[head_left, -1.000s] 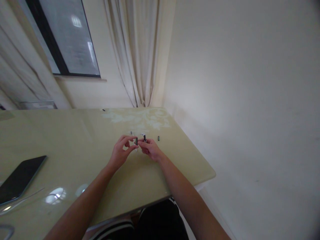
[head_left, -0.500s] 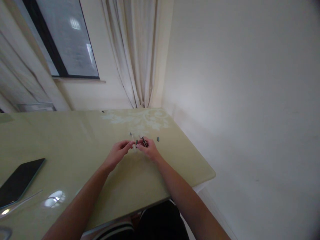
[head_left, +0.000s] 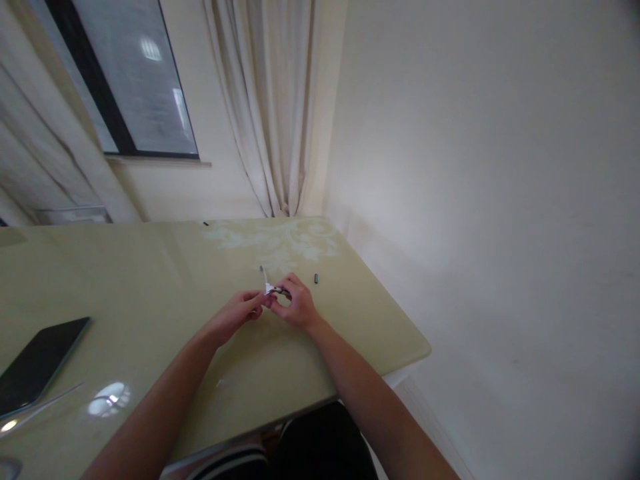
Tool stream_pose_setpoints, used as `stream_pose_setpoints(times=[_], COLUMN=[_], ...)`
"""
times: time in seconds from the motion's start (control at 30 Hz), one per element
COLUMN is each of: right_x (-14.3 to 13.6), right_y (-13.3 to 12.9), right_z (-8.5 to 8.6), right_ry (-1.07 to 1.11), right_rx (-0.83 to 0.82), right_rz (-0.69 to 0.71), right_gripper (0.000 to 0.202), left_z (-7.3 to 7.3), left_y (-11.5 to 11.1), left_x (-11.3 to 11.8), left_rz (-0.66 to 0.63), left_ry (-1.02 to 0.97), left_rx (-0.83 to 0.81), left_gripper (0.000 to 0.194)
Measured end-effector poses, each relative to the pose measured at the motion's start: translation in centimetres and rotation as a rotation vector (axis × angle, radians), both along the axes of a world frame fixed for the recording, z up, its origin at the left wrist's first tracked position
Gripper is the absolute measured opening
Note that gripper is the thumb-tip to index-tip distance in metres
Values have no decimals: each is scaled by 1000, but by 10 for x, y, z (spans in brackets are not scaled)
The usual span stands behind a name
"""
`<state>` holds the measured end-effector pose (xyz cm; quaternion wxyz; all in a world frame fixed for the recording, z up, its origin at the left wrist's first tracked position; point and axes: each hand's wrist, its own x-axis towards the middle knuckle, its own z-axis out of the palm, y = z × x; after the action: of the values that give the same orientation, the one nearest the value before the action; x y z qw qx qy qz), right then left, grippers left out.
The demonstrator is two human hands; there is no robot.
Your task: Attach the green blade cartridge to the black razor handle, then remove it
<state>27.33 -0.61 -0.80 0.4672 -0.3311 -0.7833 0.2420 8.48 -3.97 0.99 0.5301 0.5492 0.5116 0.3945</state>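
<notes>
My left hand (head_left: 234,319) and my right hand (head_left: 300,305) meet above the table (head_left: 360,313), fingertips nearly touching. Between the fingers of my right hand is a small dark and silvery object (head_left: 281,291), too small to name. The left fingers are pinched together at its left end; whether they grip a separate piece is hidden. Just beyond the fingertips lies a thin white strip (head_left: 265,275) with a dark tip, perhaps a short cable. Right of my right hand rests a small dark rectangular piece (head_left: 316,279).
A black tablet-like slab (head_left: 43,360) lies on the left, with a thin pale stick or cable (head_left: 47,405) in front of it. Another tiny dark piece (head_left: 205,223) sits at the far edge. Curtains (head_left: 273,107) and a wall (head_left: 480,200) border the table.
My right hand has turned, so the dark and silvery object now points left toward the left fingertips. My left hand has shifted slightly down and nearer the body.
</notes>
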Motion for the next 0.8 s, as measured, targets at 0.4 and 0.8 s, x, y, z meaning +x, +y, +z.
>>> stream_pose_setpoints(times=[0.4, 0.8], right_x=[5, 17], right_y=[5, 20], right_z=[17, 25], right_ry=[76, 111], right_rx=[-10, -180], right_rz=[38, 114], right_gripper=[21, 30], left_z=[-5, -8], left_y=[2, -1], left_x=[-4, -2], left_rz=[53, 142], left_ry=[-71, -133], left_rx=[168, 246], left_gripper=[65, 61])
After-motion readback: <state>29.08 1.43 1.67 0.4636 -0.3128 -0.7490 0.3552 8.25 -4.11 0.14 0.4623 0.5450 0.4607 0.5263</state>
